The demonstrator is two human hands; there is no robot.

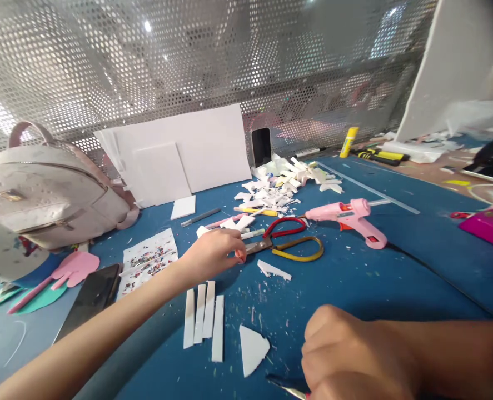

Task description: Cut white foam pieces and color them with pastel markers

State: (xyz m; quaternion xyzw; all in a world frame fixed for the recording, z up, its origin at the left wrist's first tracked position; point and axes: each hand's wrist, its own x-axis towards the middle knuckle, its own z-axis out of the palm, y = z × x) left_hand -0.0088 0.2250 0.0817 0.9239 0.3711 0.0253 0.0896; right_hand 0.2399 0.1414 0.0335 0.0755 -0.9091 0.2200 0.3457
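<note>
My left hand (215,251) reaches across the blue mat, its fingers curled and pinched on the blade end of the scissors (290,240), which have one red and one yellow handle. My right hand (346,355) is a closed fist at the near edge, gripping a thin metal-tipped tool (287,387) whose point sticks out to the left. Between the hands lie several white foam strips (202,322) side by side and a white wedge-shaped foam piece (252,347). A small white offcut (274,270) lies just below the scissors.
A pink glue gun (350,218) lies right of the scissors, its cord trailing right. Foam scraps (283,183) pile up behind. White boards (179,158) lean on the mesh wall. A backpack (46,191), a black phone (91,297), a grey pen (200,216) and a glue stick (349,141) surround.
</note>
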